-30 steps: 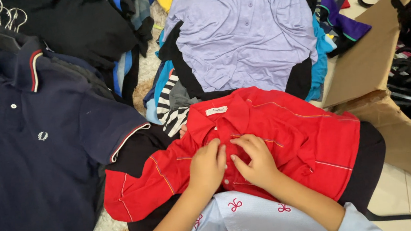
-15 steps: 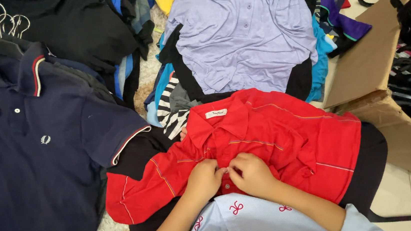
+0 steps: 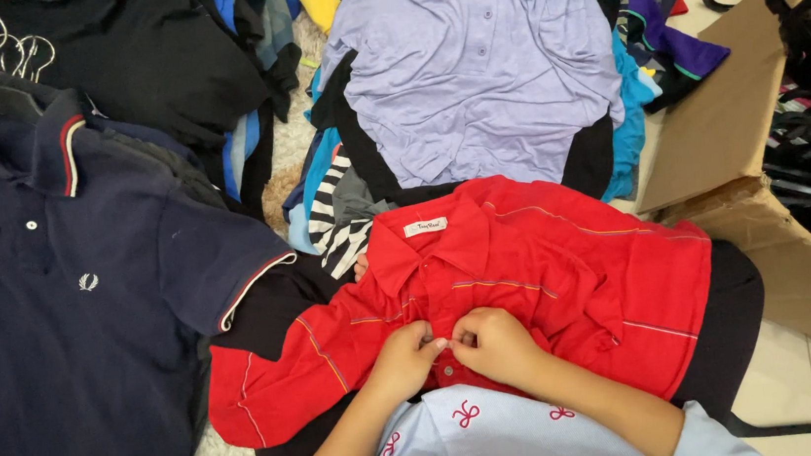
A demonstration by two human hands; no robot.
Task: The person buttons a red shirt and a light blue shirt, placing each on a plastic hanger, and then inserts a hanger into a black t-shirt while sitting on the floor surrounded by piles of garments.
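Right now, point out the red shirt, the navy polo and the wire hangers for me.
red shirt (image 3: 568, 272): head view, on its chest panel.
navy polo (image 3: 62, 370): head view, on its front below the placket.
wire hangers (image 3: 12, 53): head view, on the hooks at upper left.

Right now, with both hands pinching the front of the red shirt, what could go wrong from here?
Both the left hand and right hand pinch the placket of the red polo shirt, so a hard tug might strain a button or seam. The shirt lies on a loose pile beside the striped garment; pulling may drag those along. The wire hangers could snag nearby fabric.
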